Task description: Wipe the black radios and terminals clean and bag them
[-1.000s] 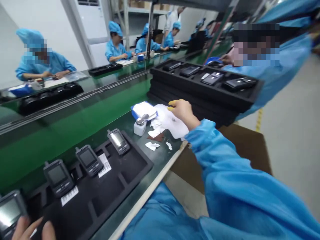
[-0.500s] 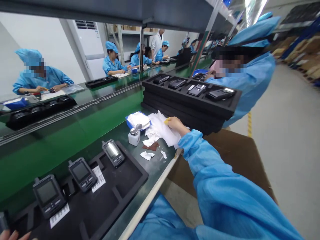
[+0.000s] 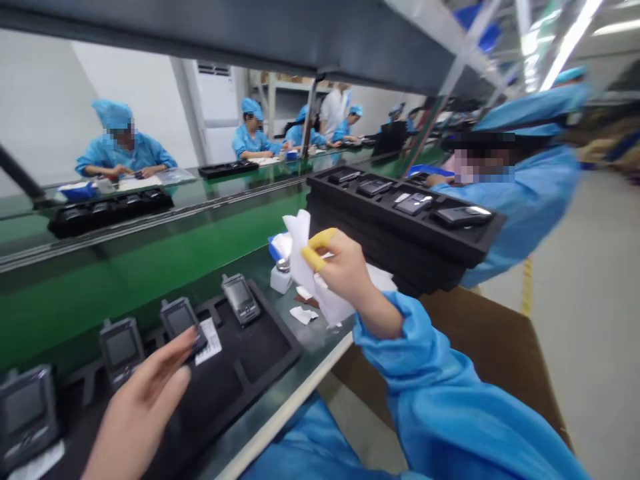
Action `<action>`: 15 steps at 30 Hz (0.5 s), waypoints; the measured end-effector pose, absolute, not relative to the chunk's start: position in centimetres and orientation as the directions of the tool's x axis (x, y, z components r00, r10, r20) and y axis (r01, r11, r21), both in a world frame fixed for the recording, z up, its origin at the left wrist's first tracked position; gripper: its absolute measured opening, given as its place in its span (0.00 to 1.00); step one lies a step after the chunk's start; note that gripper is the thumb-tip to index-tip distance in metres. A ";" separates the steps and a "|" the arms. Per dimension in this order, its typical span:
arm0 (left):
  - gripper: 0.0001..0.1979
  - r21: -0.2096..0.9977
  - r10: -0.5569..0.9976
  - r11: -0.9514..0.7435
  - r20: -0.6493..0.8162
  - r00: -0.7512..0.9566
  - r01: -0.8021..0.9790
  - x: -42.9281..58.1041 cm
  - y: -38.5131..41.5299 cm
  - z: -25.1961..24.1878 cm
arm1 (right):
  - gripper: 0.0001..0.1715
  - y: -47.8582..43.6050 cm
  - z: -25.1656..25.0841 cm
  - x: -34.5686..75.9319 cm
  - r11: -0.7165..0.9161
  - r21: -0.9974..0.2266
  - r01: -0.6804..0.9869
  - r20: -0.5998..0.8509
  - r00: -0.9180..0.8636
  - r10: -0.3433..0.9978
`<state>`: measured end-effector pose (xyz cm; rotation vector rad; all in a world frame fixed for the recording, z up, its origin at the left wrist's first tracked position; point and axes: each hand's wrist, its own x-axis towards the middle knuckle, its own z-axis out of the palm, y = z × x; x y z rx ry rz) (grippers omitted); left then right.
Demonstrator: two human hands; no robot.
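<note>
My right hand (image 3: pixel 343 270), a yellow cot on one fingertip, is closed on a white wipe cloth (image 3: pixel 303 257) and holds it up above the bench. My left hand (image 3: pixel 143 400) is raised with its fingers stretched out and holds nothing; it hovers over a black foam tray (image 3: pixel 250 363). Several black handheld devices stand in that tray, one (image 3: pixel 241 298) at its far end and another (image 3: pixel 181 320) just beyond my left fingertips. A small white dispenser bottle (image 3: pixel 281 277) stands behind the cloth.
A stack of black trays (image 3: pixel 400 233) with devices sits at right. A green conveyor belt (image 3: pixel 150 260) runs beyond the bench. White scraps (image 3: pixel 303 315) lie on the bench. A person in blue sits close at right; others work across the line. A brown carton (image 3: pixel 480 333) is below.
My right hand has lifted the white cloth off the bench and brought it nearer. My left hand has risen into view over the tray, fingers out. The camera has tilted up.
</note>
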<state>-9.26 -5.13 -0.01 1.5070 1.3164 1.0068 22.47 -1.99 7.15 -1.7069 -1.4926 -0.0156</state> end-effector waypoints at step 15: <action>0.31 0.886 0.947 0.305 -0.322 0.010 -0.349 -8.2 -3.8 -1.2 | 0.15 -1.2 2.3 9.5 0.472 -0.510 0.719 0.356 -0.323 0.877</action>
